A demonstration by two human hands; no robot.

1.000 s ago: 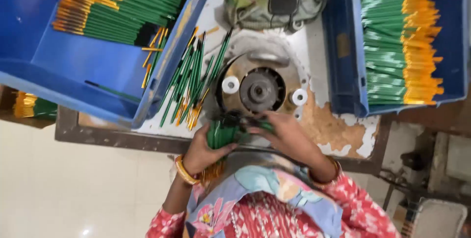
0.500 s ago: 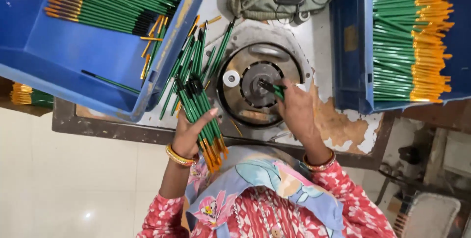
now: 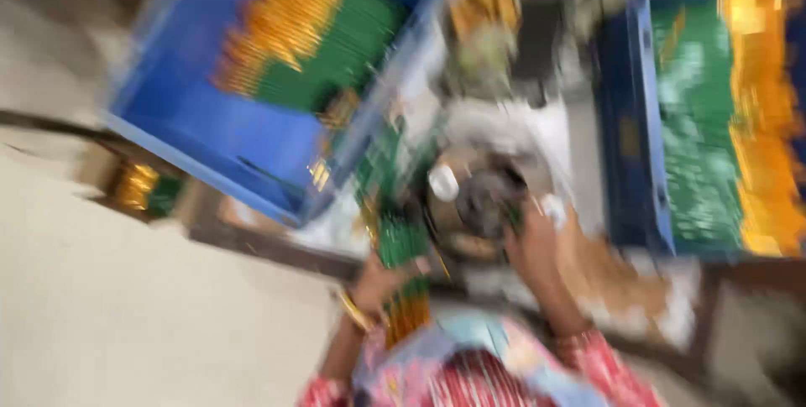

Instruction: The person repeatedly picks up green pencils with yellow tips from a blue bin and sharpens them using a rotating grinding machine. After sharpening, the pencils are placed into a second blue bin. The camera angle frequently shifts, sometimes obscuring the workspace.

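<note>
We observe a heavily blurred frame. The left hand [image 3: 382, 281] grips a bundle of green pencils [image 3: 401, 247] just left of the round machine [image 3: 478, 197] on the worktop [image 3: 604, 277]. The right hand [image 3: 531, 243] touches the machine's near edge; we cannot tell its grip. Blue crates [image 3: 201, 143] of pencils flank the machine.

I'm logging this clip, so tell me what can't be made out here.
- Head view, motion blur: whether the right hand holds anything at the round dark metal machine disc.
- Blur: single green pencils in the left hand's bundle.
- Bottom edge cuts off the person's patterned sleeves.
</note>
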